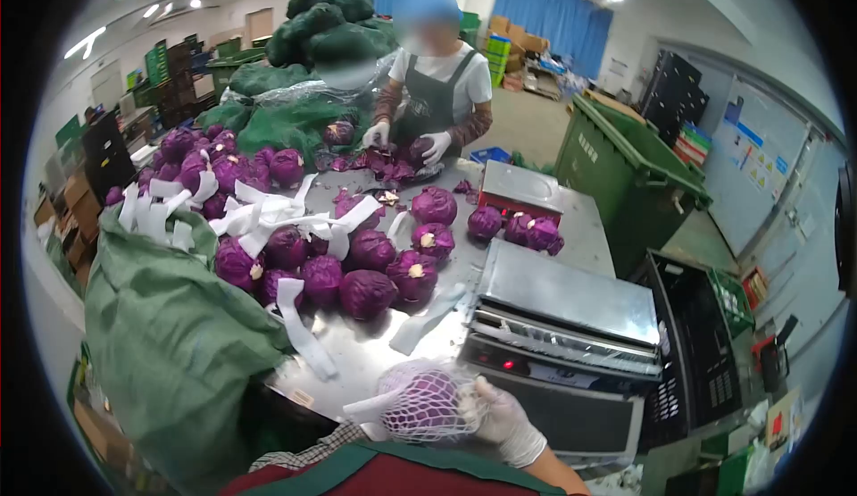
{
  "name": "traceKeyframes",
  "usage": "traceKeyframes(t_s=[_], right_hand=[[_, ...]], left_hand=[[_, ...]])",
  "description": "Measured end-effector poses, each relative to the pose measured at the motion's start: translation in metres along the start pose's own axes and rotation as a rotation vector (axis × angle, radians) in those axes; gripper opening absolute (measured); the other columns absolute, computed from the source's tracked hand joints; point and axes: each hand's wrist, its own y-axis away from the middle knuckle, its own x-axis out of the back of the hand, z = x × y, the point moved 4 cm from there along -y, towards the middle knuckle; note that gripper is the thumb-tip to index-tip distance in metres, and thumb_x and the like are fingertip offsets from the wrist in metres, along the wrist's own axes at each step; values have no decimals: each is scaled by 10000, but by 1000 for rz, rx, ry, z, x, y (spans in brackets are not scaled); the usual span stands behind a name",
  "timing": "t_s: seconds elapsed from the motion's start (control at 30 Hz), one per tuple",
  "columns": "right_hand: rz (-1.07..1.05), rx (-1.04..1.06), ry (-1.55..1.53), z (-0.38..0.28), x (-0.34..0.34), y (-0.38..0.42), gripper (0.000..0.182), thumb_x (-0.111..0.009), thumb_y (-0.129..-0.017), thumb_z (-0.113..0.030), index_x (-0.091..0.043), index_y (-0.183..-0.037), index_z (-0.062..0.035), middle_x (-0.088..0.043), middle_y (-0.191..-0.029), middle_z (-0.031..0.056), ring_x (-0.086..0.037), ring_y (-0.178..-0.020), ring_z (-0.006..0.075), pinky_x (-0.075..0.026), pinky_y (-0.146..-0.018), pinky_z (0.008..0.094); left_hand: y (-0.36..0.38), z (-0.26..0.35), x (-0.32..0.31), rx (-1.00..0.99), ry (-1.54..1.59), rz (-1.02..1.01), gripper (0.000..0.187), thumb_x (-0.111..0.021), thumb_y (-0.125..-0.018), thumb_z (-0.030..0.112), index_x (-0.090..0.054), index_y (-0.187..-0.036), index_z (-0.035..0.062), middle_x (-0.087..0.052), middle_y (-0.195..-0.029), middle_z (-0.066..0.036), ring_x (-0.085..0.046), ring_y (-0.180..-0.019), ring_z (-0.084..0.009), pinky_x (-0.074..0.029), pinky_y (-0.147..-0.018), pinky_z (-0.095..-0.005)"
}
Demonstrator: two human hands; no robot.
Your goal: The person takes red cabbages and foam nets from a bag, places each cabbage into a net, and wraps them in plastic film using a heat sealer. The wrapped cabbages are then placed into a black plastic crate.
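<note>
Close to my body, a purple cabbage [424, 404] sits inside a stretched white foam net sleeve [403, 423]. My right hand [507, 420], in a thin white glove, closes its fingers on the net at the cabbage's right side. On the left, a checkered sleeve [312, 447] reaches toward the cabbage; my left hand is hidden or merges with the white net there, so its fingers cannot be made out. Several bare purple cabbages [368, 294] lie just beyond on the metal table, with flat white net sleeves [305, 335] scattered among them.
A wrapping machine [567, 295] with a red light stands at right, a scale [522, 191] behind it. A green sack [170, 335] bulges at left. Across the table, a gloved co-worker [437, 94] handles cabbage leaves. Green bin [616, 175] and black crates [701, 344] stand right.
</note>
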Motion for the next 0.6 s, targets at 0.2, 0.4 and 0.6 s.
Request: traceKeyframes(t_s=[0.2,0.4,0.6], right_hand=[[-235,-236,439,-39,-8,56,289,-524,-878,-269,-546,-962,6,-603,-969,154,-570,-902,215,-457,-801,324],[-506,-81,473,-61,-42,110,251,-597,-830,-277,-525,-926,-57,-609,-950,102,-546,-905,168,-419,-853,296],[-476,-103,252,-61,-46,143,306,-600,-846,-243,-470,-1053,-59,-506,-785,-10,-474,-726,76,-387,-662,204]], left_hand=[[15,-40,-50,-79,-127,272,442,-420,-886,314,-438,-1248,63,-473,-1247,-94,-433,-1134,-221,-333,-976,-360],[9,-54,-128,-206,-597,419,457,-420,-877,330,-430,-1258,79,-456,-1270,-89,-408,-1164,-232,-306,-1000,-370],[-24,-32,-193,-461,-1396,414,472,-420,-867,345,-422,-1268,95,-438,-1293,-84,-382,-1194,-243,-278,-1024,-381]])
